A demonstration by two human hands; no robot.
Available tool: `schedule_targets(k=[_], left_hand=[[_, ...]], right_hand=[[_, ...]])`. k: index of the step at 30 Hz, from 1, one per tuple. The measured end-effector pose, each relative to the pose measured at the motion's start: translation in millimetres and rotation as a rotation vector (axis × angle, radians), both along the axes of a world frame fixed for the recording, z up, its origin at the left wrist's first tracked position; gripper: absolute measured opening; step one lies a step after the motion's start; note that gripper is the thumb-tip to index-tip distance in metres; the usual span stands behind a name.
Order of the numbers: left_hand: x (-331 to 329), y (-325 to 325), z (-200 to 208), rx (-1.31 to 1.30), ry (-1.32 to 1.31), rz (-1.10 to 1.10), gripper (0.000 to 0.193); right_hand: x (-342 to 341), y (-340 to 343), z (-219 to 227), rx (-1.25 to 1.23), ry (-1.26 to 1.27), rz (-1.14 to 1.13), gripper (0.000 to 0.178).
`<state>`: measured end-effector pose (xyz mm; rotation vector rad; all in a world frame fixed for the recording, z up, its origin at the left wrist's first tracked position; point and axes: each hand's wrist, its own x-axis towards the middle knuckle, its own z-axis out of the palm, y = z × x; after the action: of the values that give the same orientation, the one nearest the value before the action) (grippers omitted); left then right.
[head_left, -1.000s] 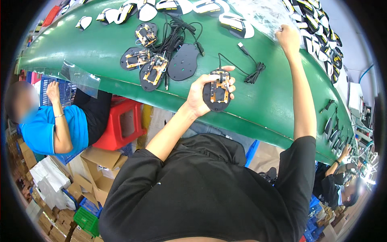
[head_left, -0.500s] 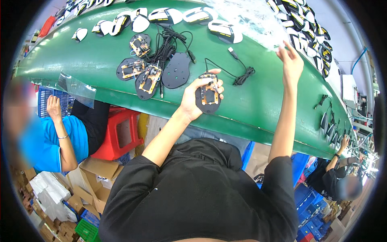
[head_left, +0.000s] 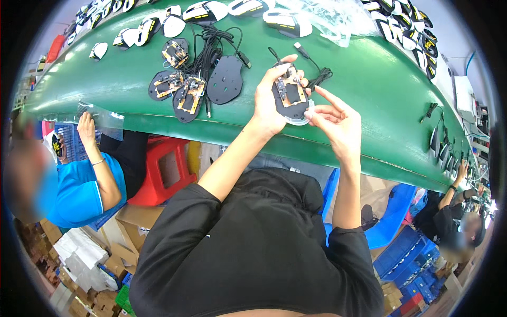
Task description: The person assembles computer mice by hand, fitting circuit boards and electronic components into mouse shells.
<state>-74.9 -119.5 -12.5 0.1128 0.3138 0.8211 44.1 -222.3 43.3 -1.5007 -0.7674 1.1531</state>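
left hand (head_left: 270,103) grasping a black mouse base (head_left: 289,112) with exposed circuit board (head_left: 291,92) over the green counter (head_left: 391,100), right hand (head_left: 338,124) pinching a clear curved piece (head_left: 299,122) at its lower edge, more bases (head_left: 188,100) lying left

Left hand (head_left: 268,100) curled (right fingers (head_left: 332,100) pinching).

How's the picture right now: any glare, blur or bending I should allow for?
In the head view, the green table shows pale glare toward its left end and its near edge bows; same view, the clear plastic sheets look washed out; same view, the head of the co-worker in blue is blurred; same view, the circuit board in the left hand reads fairly sharp.
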Motion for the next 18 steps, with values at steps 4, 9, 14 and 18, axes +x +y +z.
schedule_targets(k=[4,9,14,18], left_hand=[[-2.8,-0.5,3.5,0.014,0.020,-0.003,0.038],[-1.9,-2.9,9.3,-0.014,0.039,0.014,0.033],[-0.5,-4.8,7.2,0.018,0.036,0.065,0.037],[-0.7,-7.5,5.3,0.045,0.055,0.125,0.037]], right_hand=[[-9.3,-2.6,-8.4,0.015,-0.059,-0.103,0.036],[-18.8,-3.7,-16.1,0.060,-0.061,-0.193,0.032],[-35.6,-1.4,-16.5,-0.055,0.060,-0.302,0.026],[-40.9,0.1,-23.2,-0.058,0.203,-0.292,0.023]])
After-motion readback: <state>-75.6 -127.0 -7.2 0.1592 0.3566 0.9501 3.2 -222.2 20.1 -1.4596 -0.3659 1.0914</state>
